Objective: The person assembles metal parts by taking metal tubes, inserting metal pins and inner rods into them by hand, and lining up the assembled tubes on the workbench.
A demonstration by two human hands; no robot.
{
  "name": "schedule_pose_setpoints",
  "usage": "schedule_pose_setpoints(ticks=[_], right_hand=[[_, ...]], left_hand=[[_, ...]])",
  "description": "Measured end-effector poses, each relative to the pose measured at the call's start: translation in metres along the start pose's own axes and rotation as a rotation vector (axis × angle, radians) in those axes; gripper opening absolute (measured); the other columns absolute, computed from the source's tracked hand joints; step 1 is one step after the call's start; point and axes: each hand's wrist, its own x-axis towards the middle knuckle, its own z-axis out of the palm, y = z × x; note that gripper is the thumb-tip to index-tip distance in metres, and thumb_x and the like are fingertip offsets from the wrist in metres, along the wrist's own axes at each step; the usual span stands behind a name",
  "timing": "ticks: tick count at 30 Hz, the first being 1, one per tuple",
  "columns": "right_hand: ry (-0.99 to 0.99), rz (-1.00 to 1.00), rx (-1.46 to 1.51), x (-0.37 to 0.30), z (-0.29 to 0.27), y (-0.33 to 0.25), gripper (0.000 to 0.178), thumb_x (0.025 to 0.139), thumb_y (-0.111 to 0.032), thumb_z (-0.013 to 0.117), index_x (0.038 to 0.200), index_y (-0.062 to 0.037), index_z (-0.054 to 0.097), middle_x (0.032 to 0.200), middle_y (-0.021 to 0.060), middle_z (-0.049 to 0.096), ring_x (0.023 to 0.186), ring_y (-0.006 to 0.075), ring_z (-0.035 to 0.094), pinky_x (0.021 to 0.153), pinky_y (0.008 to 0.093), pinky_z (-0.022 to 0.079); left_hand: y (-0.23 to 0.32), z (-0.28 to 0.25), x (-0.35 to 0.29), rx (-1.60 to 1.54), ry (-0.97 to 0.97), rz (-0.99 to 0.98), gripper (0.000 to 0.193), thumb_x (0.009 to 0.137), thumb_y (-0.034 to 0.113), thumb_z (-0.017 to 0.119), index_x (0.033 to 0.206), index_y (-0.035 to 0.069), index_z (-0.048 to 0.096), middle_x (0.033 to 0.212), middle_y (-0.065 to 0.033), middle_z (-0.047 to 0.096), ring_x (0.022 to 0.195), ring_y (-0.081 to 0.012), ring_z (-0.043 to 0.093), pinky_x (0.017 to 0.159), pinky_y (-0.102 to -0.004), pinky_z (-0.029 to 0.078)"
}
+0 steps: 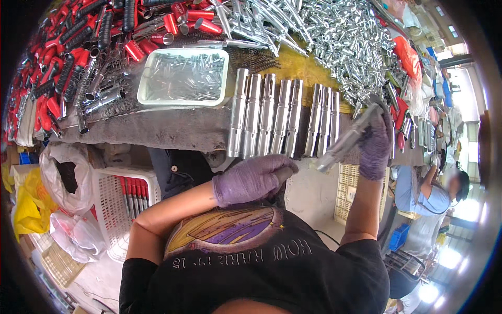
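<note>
My right hand [375, 144], in a purple glove with darkened fingertips, grips a shiny slotted metal tube [345, 141] that slants down to the left. A little blur lies on that tube. In front of my chest, my left hand [251, 180], gloved the same way, has its fingers curled together; whatever they hold, if anything, is hidden. Beyond it, a row of several similar metal tubes [265, 115] lies side by side at the bench edge, ends toward me. A small gap splits the row in two.
A white tray [226, 78] of small metal pins stands on the bench [157, 125]. Red-and-black handles [68, 68] and springs crowd the left; small metal parts [340, 42] heap at far right. A white crate [112, 209] and bags sit below left. Another person [426, 191] is at right.
</note>
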Motion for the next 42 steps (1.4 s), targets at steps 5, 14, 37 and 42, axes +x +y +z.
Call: schedule_pose_setpoints(ticks=[5,14,37,42], right_hand=[[0.053,-0.562,-0.353,-0.008,0.008,0.013,0.038,0.090,-0.024,0.059,0.120,-0.0020,0.054,0.098,0.0039,0.057,0.080,0.0102,0.055,0.068,0.0224,0.046],[-0.195,0.041,0.646,-0.028,0.028,0.001,0.041,0.093,-0.048,0.048,0.111,-0.0110,0.055,0.062,-0.0009,0.042,0.051,0.0142,0.043,0.049,0.0308,0.038],[-0.253,-0.471,-1.271,0.109,0.056,0.028,0.031,0.092,-0.031,0.049,0.103,-0.0045,0.059,0.104,0.0177,0.063,0.100,0.0359,0.058,0.088,0.0426,0.045],[-0.448,-0.282,-1.595,0.152,0.124,0.043,0.033,0.088,-0.027,0.053,0.114,-0.0074,0.059,0.112,0.0130,0.062,0.105,0.0321,0.058,0.092,0.0405,0.044]], left_hand=[[0.015,0.024,0.034,0.329,0.221,0.333,0.061,0.084,0.045,0.062,0.125,0.005,0.042,0.094,-0.0172,0.062,0.090,-0.0312,0.062,0.081,-0.0383,0.047],[0.009,0.055,0.048,0.380,0.240,0.324,0.051,0.086,0.048,0.057,0.109,0.004,0.046,0.091,-0.0225,0.060,0.088,-0.0399,0.061,0.074,-0.0454,0.048],[-0.041,-0.047,-0.022,0.244,0.933,0.571,0.024,0.088,0.017,0.057,0.108,0.004,0.061,0.082,-0.0115,0.062,0.072,-0.0215,0.062,0.067,-0.0312,0.049],[-0.044,-0.051,-0.038,0.555,0.936,0.620,0.025,0.091,0.016,0.055,0.112,0.002,0.058,0.088,-0.0051,0.061,0.079,-0.0121,0.057,0.073,-0.0269,0.047]])
